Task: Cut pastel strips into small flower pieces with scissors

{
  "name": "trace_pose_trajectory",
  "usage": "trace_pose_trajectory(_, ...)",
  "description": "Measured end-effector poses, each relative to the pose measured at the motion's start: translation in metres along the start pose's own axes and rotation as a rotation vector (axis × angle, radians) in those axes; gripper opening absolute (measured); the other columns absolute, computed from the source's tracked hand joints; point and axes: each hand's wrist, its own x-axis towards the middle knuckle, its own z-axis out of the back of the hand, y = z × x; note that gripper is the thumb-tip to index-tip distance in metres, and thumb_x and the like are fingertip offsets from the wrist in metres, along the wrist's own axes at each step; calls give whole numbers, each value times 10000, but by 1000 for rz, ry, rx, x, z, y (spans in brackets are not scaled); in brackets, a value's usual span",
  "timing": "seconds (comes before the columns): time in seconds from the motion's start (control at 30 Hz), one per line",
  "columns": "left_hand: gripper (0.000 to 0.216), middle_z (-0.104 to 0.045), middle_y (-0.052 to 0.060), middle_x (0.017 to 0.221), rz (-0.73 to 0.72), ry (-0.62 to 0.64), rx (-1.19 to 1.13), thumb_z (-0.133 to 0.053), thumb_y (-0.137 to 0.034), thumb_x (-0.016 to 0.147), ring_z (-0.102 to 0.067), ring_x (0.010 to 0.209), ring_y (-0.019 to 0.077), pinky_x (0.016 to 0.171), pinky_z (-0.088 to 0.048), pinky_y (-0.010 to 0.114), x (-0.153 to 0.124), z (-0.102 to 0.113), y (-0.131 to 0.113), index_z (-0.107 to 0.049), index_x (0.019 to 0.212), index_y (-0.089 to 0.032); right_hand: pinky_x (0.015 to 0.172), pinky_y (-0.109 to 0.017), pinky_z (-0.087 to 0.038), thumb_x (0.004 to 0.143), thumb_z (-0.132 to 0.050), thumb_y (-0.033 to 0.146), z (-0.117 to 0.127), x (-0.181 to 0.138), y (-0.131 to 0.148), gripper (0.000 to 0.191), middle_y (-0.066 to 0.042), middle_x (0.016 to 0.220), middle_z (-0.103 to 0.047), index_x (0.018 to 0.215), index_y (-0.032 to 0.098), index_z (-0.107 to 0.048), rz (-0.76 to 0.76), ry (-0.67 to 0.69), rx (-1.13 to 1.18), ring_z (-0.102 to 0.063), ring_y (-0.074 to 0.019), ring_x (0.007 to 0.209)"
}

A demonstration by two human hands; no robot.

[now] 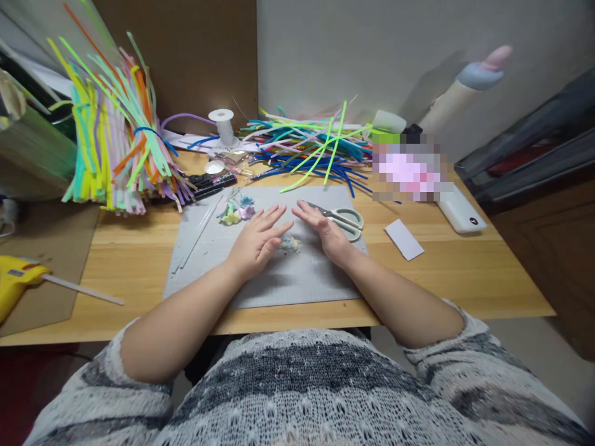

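head view. both hands lie on a grey mat (260, 291) spread over the wooden counter (465, 279). left hand (258, 241): released, palm down, fingers stretched flat, grasping nothing. right hand (323, 229): likewise released and flat, fingers pointing toward the left hand. a small pastel tuft (291, 244) lies on the mat between the 2 hands, just beside the left fingertips; whether they touch it cannot be told. scissors (346, 220) with pale handles lie on the mat just behind the right hand. a cluster of small pastel flowers (237, 211) sits near the left hand, toward the mat's far edge. a loose pile of pipe cleaners (307, 145) covers the far side of the counter, and a bound bundle (116, 136) leans at far left. a white card (403, 239) lies to the right of the mat, and a yellow glue gun (16, 279) at the left edge.
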Motion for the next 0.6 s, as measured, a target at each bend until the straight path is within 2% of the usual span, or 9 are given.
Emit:
trace_pose_trajectory(0.03, 547, -433, 80, 1439, -17, -29, 8, -150, -442, 964, -314, 1379, 196, 1133, -211, 470, -1, 1, -2, -530, 1290, -220, 1155, -436, -152, 933, -54, 585, -1, -1, 2, 720, -80, 1440, -435, 1323, 196, -518, 6, -52, 1, -319, -199, 1375)
trace_pose_trajectory(0.1, 449, -535, 82, 1353, -82, -45, 24, -249, -369, 968, -411, 1322, 191, 1114, -262, 469, -2, 1, -4, -566, 1242, -207, 1144, -458, -184, 968, -192, 509, -4, -4, 5, 555, -75, 1310, -578, 1331, 224, -501, 16, -131, 15, -470, -199, 1276)
trace_pose_trajectory(0.17, 407, -579, 97, 1302, -186, -40, 11, -328, -351, 959, -488, 1257, 194, 1082, -320, 462, -2, -1, -5, -545, 1258, -181, 1128, -483, -222, 965, -314, 454, -8, -5, 6, 483, -67, 1189, -659, 1390, 244, -411, 40, -178, 54, -562, -201, 1177)
trace_pose_trajectory(0.23, 378, -636, 85, 1225, -281, -38, -12, -403, -369, 940, -551, 1183, 202, 1056, -350, 470, -3, -4, -6, -555, 1236, -192, 1114, -498, -248, 967, -338, 418, -12, -7, 4, 419, -46, 1087, -701, 1338, 270, -463, 87, -212, 86, -616, -200, 1089)
trace_pose_trajectory(0.33, 303, -695, 55, 1095, -318, -75, -37, -476, -300, 918, -616, 1058, 186, 1010, -396, 455, -2, -6, -6, -572, 1195, -221, 1106, -495, -268, 971, -344, 369, -15, -6, 1, 316, -16, 944, -714, 1137, 279, -597, 164, -269, 63, -658, -184, 957)
trace_pose_trajectory(0.4, 360, -676, 82, 1119, -295, -128, -67, -483, -230, 910, -612, 1048, 179, 928, -462, 403, -2, -6, -7, -506, 1269, -212, 1098, -496, -283, 953, -400, 358, -16, -5, -1, 289, -21, 987, -693, 1189, 281, -549, 173, -304, 49, -646, -187, 971)
trace_pose_trajectory(0.47, 450, -662, 123, 1119, -298, -166, -95, -526, -261, 889, -612, 1030, 196, 829, -507, 363, -2, -4, -7, -444, 1324, -178, 1099, -505, -277, 944, -412, 380, -17, -5, -2, 320, -35, 1048, -672, 1234, 279, -506, 176, -305, 52, -627, -197, 1014)
trace_pose_trajectory(0.53, 410, -693, 103, 961, -345, -166, -113, -556, -332, 870, -641, 896, 200, 751, -520, 351, -3, -2, -8, -515, 1244, -170, 1104, -513, -263, 963, -347, 384, -17, -4, -3, 305, -27, 979, -683, 1162, 276, -552, 193, -283, 43, -629, -196, 1000)
trace_pose_trajectory(0.6, 272, -676, 50, 757, -377, -145, -135, -511, -317, 892, -632, 719, 176, 685, -515, 336, -4, 0, -9, -594, 1109, -176, 1109, -517, -244, 975, -310, 349, -16, -4, -3, 311, -16, 925, -691, 1165, 281, -546, 195, -274, 20, -635, -188, 983)
